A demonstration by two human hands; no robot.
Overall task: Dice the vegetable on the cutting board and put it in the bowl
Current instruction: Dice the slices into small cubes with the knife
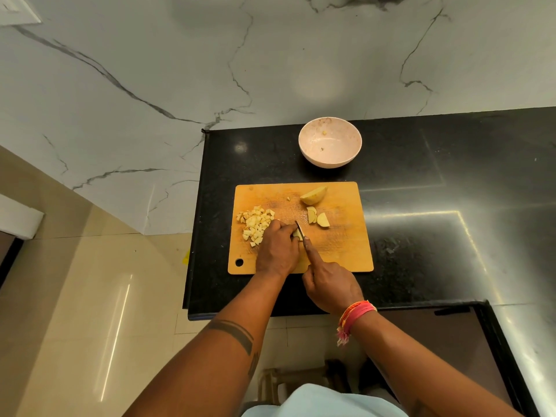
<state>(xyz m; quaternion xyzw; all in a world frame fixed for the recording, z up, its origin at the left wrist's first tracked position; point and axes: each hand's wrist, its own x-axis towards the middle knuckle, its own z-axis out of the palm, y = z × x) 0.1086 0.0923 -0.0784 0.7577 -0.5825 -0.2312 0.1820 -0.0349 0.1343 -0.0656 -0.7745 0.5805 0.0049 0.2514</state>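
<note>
Lying on the black counter point(421, 182), the cutting board point(340, 251) runs its long axis left to right. Beyond both hands sits the bowl point(330, 142) (nearly bare inside). The left hand point(278, 251) curls over a small potato piece point(297, 233), diced cubes point(255, 225) just left of it. The right hand point(328, 284) grips the knife point(301, 233), tip pointing away, a potato wedge point(313, 195) and slices point(317, 218) lying beyond it.
</note>
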